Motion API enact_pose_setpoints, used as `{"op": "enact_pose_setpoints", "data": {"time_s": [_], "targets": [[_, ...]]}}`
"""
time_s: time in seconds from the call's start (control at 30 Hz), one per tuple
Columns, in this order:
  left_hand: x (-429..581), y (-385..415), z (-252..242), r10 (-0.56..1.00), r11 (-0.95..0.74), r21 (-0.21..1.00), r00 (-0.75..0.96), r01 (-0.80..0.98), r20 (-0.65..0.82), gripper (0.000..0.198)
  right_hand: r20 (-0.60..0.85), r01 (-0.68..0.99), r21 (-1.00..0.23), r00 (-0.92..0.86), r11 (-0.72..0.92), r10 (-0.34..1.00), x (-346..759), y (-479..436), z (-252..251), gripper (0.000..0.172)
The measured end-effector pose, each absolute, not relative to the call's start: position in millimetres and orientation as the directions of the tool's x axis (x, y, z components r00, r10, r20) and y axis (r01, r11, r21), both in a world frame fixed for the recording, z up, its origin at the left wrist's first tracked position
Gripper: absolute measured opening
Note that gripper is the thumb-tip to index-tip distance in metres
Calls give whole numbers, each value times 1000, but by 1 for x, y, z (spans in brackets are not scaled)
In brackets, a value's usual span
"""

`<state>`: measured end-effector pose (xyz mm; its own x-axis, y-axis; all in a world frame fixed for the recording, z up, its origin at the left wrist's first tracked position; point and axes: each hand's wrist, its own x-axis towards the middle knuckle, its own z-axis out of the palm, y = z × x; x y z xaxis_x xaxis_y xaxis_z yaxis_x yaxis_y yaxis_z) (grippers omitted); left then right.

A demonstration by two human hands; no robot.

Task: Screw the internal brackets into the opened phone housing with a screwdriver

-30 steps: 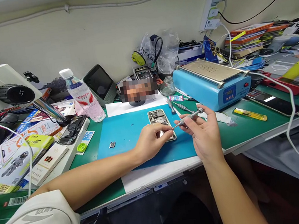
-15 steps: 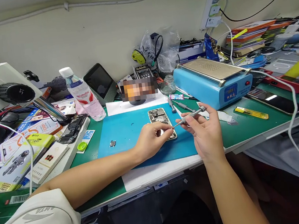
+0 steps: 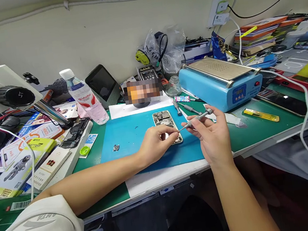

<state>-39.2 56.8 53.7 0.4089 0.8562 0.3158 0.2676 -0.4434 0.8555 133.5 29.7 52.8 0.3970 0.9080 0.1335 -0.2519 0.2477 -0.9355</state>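
Observation:
My right hand [image 3: 216, 139] grips a grey precision screwdriver [image 3: 200, 118], its thin shaft slanting down to the left. The thumb and fingers of my left hand [image 3: 158, 143] are pinched together right at the screwdriver's tip; whatever small thing is between them is too small to make out. Below and behind my left hand, an opened phone [image 3: 163, 119] lies on the blue mat [image 3: 127, 130], its inner parts bare and its lower part partly covered by my fingers. A small dark phone component [image 3: 115, 147] rests on the mat's left side.
More screwdrivers [image 3: 189, 108] lie behind my right hand, near a glass jar [image 3: 173, 88]. A blue heating machine [image 3: 210, 88] stands at the right, with a yellow cutter [image 3: 261, 115] before it. A water bottle [image 3: 87, 102] and boxes [image 3: 20, 165] crowd the left.
The view has shifted very slightly. Both hands and the screwdriver keep nearly the same pose at the same place over the phone's right edge.

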Motion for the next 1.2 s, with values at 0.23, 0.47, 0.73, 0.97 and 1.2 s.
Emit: {"op": "enact_pose_setpoints", "data": {"time_s": [0.23, 0.47, 0.73, 0.97, 1.2], "targets": [[-40, 56, 55, 856, -439, 863, 408, 249, 318, 20, 117, -251, -940, 406, 233, 907, 133, 30, 53, 70], [-39, 56, 53, 871, -410, 882, 385, 231, 304, 19, 125, -260, -932, 418, 251, 900, 134, 31, 52, 72], [-38, 57, 53, 879, -389, 895, 378, 219, 290, 18, 124, -271, -926, 444, 264, 887, 133, 32, 53, 73], [-38, 58, 53, 880, -390, 893, 378, 224, 290, 16, 134, -257, -929, 442, 268, 887, 133, 32, 52, 72], [-38, 56, 53, 881, -387, 891, 382, 238, 280, 15, 155, -233, -934, 418, 271, 895, 134, 32, 49, 70]]}}
